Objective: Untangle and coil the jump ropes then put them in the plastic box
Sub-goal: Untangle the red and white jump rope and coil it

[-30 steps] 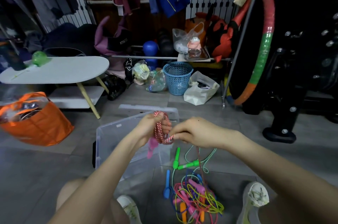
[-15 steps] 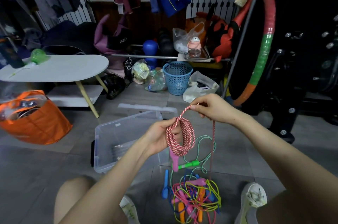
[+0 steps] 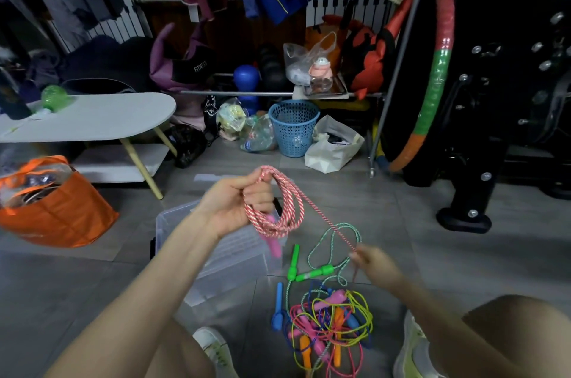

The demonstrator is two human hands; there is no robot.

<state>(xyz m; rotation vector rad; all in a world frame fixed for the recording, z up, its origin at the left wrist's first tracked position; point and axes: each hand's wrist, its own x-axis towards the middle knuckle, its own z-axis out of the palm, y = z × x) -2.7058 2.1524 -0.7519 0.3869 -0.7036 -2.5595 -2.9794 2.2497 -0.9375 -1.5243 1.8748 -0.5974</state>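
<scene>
Down from above the coil, the right hand [image 3: 375, 265] has swung low and out to the right, drawing a straight run of cord after it, while the left hand [image 3: 231, 203] has lifted a little. That left hand is fisted around the top of the red-and-white jump rope [image 3: 285, 211]. The rope's coiled loops hang off its fingers with the pink handle [image 3: 274, 243] dangling beneath, in the air over the right side of the clear plastic box [image 3: 213, 257]. The right hand is motion-blurred, but its fingers look curled onto the free strand of the same rope, which runs taut from the coil down to it. Below it on the grey floor, between the person's two shoes, lies the tangle of jump ropes [image 3: 332, 326] in yellow, pink and blue. A green-handled rope [image 3: 309, 274] loops out at the tangle's far side, just beside the box's right edge. An orange bag [image 3: 58, 211] sits off to the box's left, and a blue basket [image 3: 293, 127] stands well beyond.
</scene>
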